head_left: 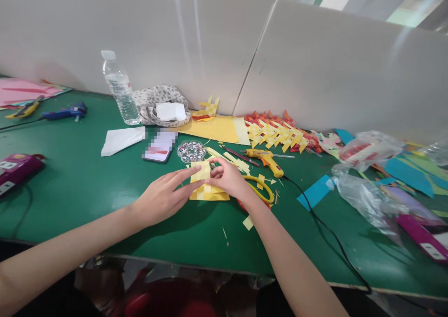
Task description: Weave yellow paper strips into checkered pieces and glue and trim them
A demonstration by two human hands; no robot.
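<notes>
A piece of yellow-and-cream woven paper [197, 193] is between my two hands, just above the green table [140, 247]. My left hand [159, 198] comes in from the left, its long fingers pressed along the paper's upper face. At the other side, my right hand [229, 179] pinches the paper's edge with thumb and fingers. Scissors with a yellow and red handle [268, 191] lie partly hidden beside my right wrist. Just behind the hands sits a clear round tray of googly eyes [191, 151]. Cream paper strips [236, 162] lie close by.
A yellow glue gun [268, 161] trails a black cord rightward. Finished-looking woven paper fish [276, 133] line the back wall. A water bottle [121, 88], cloth pouch [163, 98] and phone [161, 145] stand back left. Plastic bags [371, 144] and blue paper [317, 191] lie right.
</notes>
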